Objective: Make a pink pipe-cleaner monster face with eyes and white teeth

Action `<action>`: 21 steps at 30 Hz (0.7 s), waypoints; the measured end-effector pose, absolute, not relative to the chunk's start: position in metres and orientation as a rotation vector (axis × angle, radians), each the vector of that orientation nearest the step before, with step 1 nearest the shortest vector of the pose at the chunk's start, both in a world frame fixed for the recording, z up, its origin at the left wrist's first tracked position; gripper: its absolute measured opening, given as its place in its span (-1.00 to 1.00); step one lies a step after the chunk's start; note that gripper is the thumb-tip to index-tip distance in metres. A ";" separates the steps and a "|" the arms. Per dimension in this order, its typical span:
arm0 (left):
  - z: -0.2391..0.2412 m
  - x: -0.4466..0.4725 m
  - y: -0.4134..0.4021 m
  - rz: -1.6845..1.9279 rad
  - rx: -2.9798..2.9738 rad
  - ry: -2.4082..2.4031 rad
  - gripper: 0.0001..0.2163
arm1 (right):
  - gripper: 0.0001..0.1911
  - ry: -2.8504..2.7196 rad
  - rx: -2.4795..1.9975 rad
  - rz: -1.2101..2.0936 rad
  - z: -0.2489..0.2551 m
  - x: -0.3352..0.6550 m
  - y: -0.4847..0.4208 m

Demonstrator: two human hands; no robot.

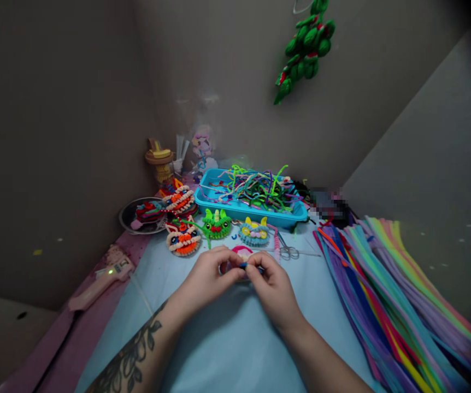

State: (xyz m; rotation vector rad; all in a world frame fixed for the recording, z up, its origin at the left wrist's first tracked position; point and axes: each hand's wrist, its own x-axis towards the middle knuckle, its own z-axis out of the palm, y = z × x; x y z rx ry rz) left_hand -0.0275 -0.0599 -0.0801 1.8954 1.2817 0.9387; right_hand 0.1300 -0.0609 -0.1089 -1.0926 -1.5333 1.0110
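My left hand (215, 271) and my right hand (271, 286) meet over the middle of the blue-covered table. Both pinch a short dark blue piece of pipe cleaner (243, 266) between thumbs and fingertips. Just behind the fingers shows a pink and white pipe-cleaner piece (242, 251), mostly hidden by my hands. Beyond it stand a green animal head (216, 225), a light blue one with yellow ears (254, 232) and an orange and cream one (183, 240). Scissors (288, 251) lie to the right of the light blue head.
A blue tray (211, 207) full of pipe-cleaner scraps stands at the back. Long coloured pipe cleaners (399, 305) cover the right side. A pink glue gun (104, 284) with a lit green light rests on the left, near a round dish (127, 218). Green woven decoration (307, 46) hangs above.
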 end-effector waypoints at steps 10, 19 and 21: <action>-0.093 -0.027 -0.063 1.104 2.345 1.240 -0.86 | -0.86 -1.494 -1.110 0.997 -0.108 0.128 -0.060; -0.080 -0.027 -0.065 1.043 2.082 1.291 -0.83 | -0.85 -1.489 -1.108 1.000 -0.108 0.130 -0.060; -0.079 -0.027 -0.065 1.026 2.068 1.299 -0.84 | -0.86 -1.507 -1.107 0.987 -0.109 0.130 -0.059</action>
